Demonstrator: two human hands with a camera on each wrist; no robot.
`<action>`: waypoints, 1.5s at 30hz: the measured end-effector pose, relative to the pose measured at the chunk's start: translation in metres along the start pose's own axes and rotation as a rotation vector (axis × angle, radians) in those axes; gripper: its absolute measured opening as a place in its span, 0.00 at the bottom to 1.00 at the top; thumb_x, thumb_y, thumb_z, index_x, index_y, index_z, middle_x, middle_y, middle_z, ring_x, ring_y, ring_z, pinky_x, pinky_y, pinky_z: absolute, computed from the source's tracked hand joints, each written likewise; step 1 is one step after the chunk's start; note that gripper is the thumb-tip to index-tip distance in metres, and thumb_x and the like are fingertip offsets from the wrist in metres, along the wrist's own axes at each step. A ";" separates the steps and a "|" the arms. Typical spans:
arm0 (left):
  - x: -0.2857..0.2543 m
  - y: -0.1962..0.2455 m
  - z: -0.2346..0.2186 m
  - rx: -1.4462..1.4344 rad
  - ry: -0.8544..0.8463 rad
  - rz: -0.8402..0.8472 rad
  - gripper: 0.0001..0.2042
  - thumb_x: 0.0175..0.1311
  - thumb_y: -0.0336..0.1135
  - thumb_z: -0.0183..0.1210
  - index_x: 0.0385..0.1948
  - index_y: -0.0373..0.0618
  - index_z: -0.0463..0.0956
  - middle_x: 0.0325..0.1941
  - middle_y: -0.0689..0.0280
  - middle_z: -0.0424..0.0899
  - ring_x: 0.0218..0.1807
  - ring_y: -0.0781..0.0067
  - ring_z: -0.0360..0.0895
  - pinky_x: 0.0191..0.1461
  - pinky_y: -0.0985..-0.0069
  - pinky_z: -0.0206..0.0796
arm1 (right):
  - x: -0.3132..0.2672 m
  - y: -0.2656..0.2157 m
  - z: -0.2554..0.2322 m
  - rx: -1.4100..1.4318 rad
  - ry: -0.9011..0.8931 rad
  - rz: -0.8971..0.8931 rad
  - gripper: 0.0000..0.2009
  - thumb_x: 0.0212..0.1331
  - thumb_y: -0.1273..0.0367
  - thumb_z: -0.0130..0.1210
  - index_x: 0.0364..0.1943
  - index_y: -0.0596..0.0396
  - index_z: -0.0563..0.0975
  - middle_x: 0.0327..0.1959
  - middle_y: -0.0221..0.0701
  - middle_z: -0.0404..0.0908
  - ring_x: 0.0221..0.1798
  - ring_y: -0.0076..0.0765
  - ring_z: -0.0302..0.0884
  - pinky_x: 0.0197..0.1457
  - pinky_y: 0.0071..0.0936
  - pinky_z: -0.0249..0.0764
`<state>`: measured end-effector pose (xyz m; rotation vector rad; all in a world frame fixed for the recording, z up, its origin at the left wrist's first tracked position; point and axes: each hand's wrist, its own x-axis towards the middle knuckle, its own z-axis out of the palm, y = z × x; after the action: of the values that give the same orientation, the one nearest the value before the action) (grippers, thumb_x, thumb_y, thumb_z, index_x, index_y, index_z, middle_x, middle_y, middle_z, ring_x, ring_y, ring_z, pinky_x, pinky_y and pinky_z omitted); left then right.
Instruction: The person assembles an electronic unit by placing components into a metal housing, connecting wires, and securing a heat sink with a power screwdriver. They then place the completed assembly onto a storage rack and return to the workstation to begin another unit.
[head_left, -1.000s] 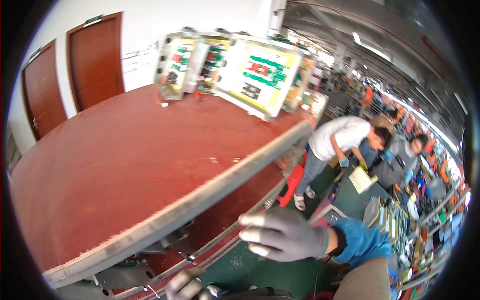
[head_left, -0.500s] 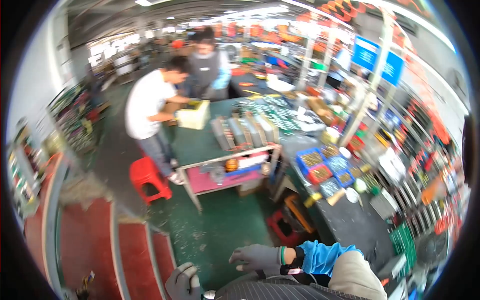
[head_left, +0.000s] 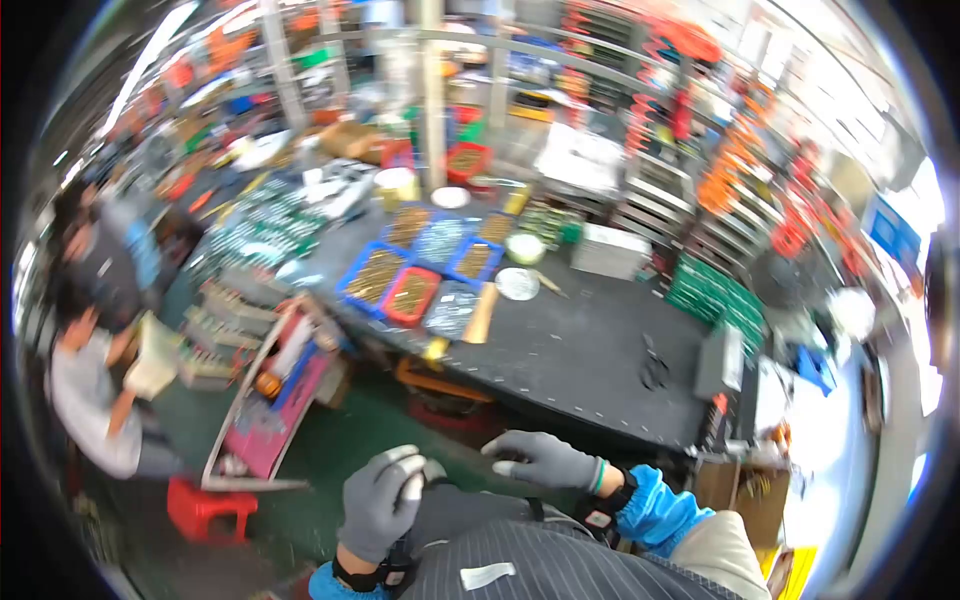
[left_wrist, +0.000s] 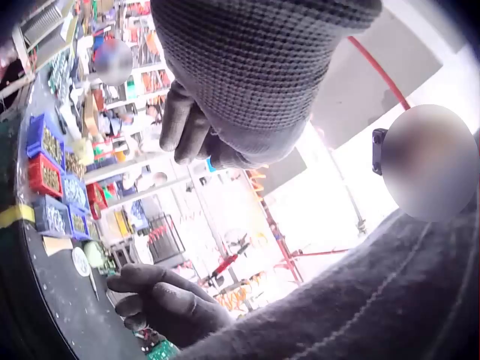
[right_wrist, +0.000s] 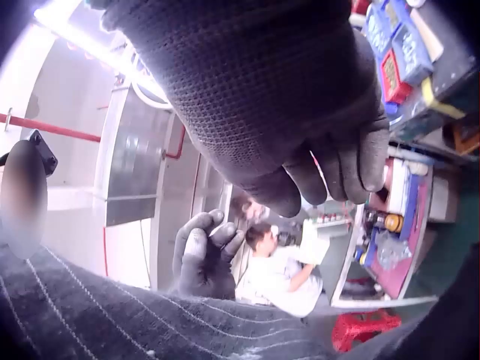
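Note:
My left hand (head_left: pixel 382 505), in a grey glove with pale fingertips, hovers in front of my striped apron (head_left: pixel 560 560) with its fingers loosely bent and nothing in them. Beside it, my right hand (head_left: pixel 545 462) is also gloved, relaxed and holding nothing. A gap separates the two hands over the green floor. Beyond them runs a black-topped workbench (head_left: pixel 560 365). On its left part sit blue trays (head_left: pixel 352 296) and a red tray (head_left: pixel 404 319) of small metal parts. A black pair of scissors (head_left: pixel 654 368) lies farther right on the bench.
At left, a person in a white shirt (head_left: pixel 95 405) holds a pale box (head_left: pixel 153 358) near a side table with a pink shelf (head_left: pixel 262 445). A red stool (head_left: pixel 205 508) stands below. Green boards (head_left: pixel 715 300) and a grey box (head_left: pixel 718 365) stand on the bench's right.
The view has swung right, from the red table and doors, past the side table, to the black workbench. The left hand has come further into view. Both hands remain empty.

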<state>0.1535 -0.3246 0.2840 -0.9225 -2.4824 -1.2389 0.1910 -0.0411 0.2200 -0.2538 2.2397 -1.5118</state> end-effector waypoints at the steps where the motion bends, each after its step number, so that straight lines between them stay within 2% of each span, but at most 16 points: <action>1: 0.020 -0.007 0.011 0.001 -0.016 0.062 0.09 0.59 0.25 0.63 0.41 0.41 0.83 0.45 0.54 0.86 0.41 0.51 0.86 0.42 0.64 0.79 | -0.004 0.003 -0.012 -0.024 0.066 0.027 0.18 0.69 0.63 0.57 0.58 0.57 0.79 0.52 0.40 0.83 0.55 0.42 0.82 0.60 0.36 0.76; 5: 0.085 -0.037 0.046 -0.107 -0.116 0.211 0.08 0.60 0.25 0.63 0.41 0.40 0.83 0.44 0.53 0.86 0.41 0.50 0.85 0.43 0.63 0.79 | -0.012 0.008 -0.043 -0.070 0.303 0.103 0.18 0.68 0.64 0.58 0.58 0.57 0.79 0.53 0.43 0.83 0.55 0.46 0.82 0.60 0.38 0.77; 6: 0.105 -0.041 0.050 -0.129 -0.163 0.252 0.08 0.60 0.24 0.61 0.41 0.39 0.82 0.44 0.52 0.86 0.42 0.50 0.85 0.44 0.63 0.79 | -0.012 -0.006 -0.052 -0.050 0.357 0.189 0.18 0.66 0.61 0.56 0.55 0.54 0.81 0.55 0.44 0.83 0.58 0.51 0.81 0.63 0.40 0.75; 10: 0.169 -0.062 0.060 -0.218 -0.241 0.368 0.08 0.61 0.26 0.61 0.41 0.40 0.82 0.44 0.53 0.86 0.42 0.50 0.85 0.45 0.64 0.79 | 0.002 0.002 -0.091 -0.133 0.540 0.145 0.17 0.66 0.63 0.61 0.55 0.55 0.80 0.49 0.41 0.83 0.53 0.45 0.84 0.58 0.37 0.78; 15: 0.224 -0.082 0.078 -0.211 -0.334 0.438 0.08 0.63 0.29 0.63 0.42 0.44 0.82 0.45 0.58 0.86 0.43 0.55 0.86 0.45 0.67 0.79 | 0.011 0.018 -0.182 -0.250 0.706 0.187 0.15 0.65 0.63 0.61 0.53 0.55 0.81 0.49 0.39 0.84 0.51 0.40 0.86 0.55 0.35 0.79; 21: 0.249 -0.087 0.107 -0.252 -0.383 0.397 0.07 0.64 0.31 0.63 0.42 0.46 0.83 0.46 0.62 0.87 0.43 0.58 0.86 0.45 0.67 0.79 | 0.021 0.071 -0.322 -0.429 0.817 0.306 0.17 0.61 0.60 0.61 0.51 0.52 0.83 0.47 0.38 0.84 0.50 0.45 0.84 0.57 0.37 0.79; 27: 0.264 -0.076 0.124 -0.069 -0.281 0.197 0.08 0.60 0.28 0.63 0.41 0.44 0.83 0.44 0.61 0.87 0.41 0.56 0.86 0.44 0.66 0.78 | 0.058 0.148 -0.462 -0.669 0.793 0.360 0.21 0.58 0.61 0.61 0.55 0.53 0.81 0.55 0.43 0.80 0.60 0.51 0.79 0.65 0.43 0.74; 29: 0.261 -0.069 0.139 -0.058 -0.239 0.171 0.08 0.59 0.27 0.63 0.40 0.43 0.83 0.44 0.59 0.87 0.41 0.55 0.86 0.44 0.66 0.78 | 0.076 0.174 -0.504 -0.820 0.781 0.486 0.26 0.56 0.62 0.62 0.60 0.53 0.77 0.63 0.46 0.75 0.66 0.57 0.74 0.69 0.48 0.71; 31: 0.267 -0.054 0.152 0.009 -0.222 0.067 0.08 0.59 0.24 0.61 0.39 0.39 0.81 0.43 0.54 0.85 0.43 0.51 0.85 0.47 0.64 0.77 | 0.091 0.199 -0.541 -0.885 0.828 0.449 0.29 0.55 0.62 0.62 0.64 0.52 0.73 0.67 0.48 0.71 0.67 0.59 0.72 0.70 0.51 0.70; 32: 0.270 -0.041 0.145 0.028 -0.291 0.022 0.10 0.67 0.26 0.58 0.47 0.40 0.81 0.50 0.52 0.85 0.51 0.48 0.83 0.55 0.63 0.75 | 0.099 0.208 -0.561 -0.923 0.800 0.534 0.32 0.54 0.63 0.62 0.66 0.52 0.70 0.70 0.48 0.68 0.68 0.59 0.71 0.70 0.51 0.70; 35: 0.281 -0.022 0.157 0.080 -0.275 -0.058 0.11 0.66 0.26 0.58 0.48 0.40 0.81 0.50 0.52 0.84 0.52 0.48 0.83 0.56 0.63 0.75 | 0.124 0.220 -0.606 -0.982 0.775 0.681 0.37 0.55 0.68 0.61 0.73 0.52 0.63 0.72 0.48 0.67 0.70 0.56 0.70 0.68 0.50 0.70; 37: 0.282 -0.022 0.165 0.110 -0.249 -0.076 0.11 0.66 0.26 0.57 0.49 0.40 0.81 0.51 0.52 0.84 0.54 0.48 0.82 0.57 0.62 0.74 | 0.140 0.246 -0.636 -0.972 0.720 0.750 0.34 0.63 0.69 0.51 0.76 0.50 0.60 0.75 0.46 0.66 0.79 0.56 0.59 0.72 0.57 0.62; 39: 0.288 -0.017 0.168 0.130 -0.233 -0.155 0.12 0.66 0.26 0.57 0.49 0.40 0.81 0.52 0.51 0.83 0.55 0.47 0.82 0.58 0.61 0.74 | 0.146 0.290 -0.659 -1.076 0.773 0.682 0.31 0.68 0.67 0.44 0.77 0.49 0.59 0.76 0.45 0.67 0.82 0.56 0.54 0.75 0.55 0.59; 41: 0.291 -0.017 0.175 0.166 -0.246 -0.198 0.12 0.66 0.26 0.57 0.50 0.40 0.81 0.52 0.51 0.83 0.55 0.47 0.82 0.58 0.61 0.73 | 0.146 0.311 -0.680 -1.002 0.820 0.576 0.21 0.71 0.64 0.40 0.66 0.45 0.71 0.60 0.44 0.80 0.69 0.53 0.71 0.67 0.53 0.63; 43: 0.295 -0.018 0.182 0.185 -0.258 -0.203 0.12 0.66 0.26 0.58 0.50 0.41 0.81 0.52 0.51 0.84 0.54 0.47 0.82 0.58 0.61 0.74 | 0.136 0.308 -0.685 -0.993 0.791 0.497 0.17 0.68 0.62 0.48 0.59 0.45 0.74 0.51 0.42 0.82 0.60 0.54 0.77 0.62 0.53 0.65; 45: 0.301 -0.017 0.191 0.176 -0.295 -0.222 0.12 0.67 0.26 0.58 0.50 0.41 0.81 0.52 0.51 0.84 0.54 0.47 0.82 0.58 0.61 0.74 | 0.127 0.315 -0.692 -0.905 0.815 0.399 0.22 0.53 0.59 0.65 0.54 0.43 0.77 0.47 0.40 0.83 0.56 0.54 0.79 0.59 0.52 0.67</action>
<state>-0.0761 -0.0515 0.2895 -0.8557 -2.9388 -0.9800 -0.2013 0.6145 0.1196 0.6402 3.2122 -0.3010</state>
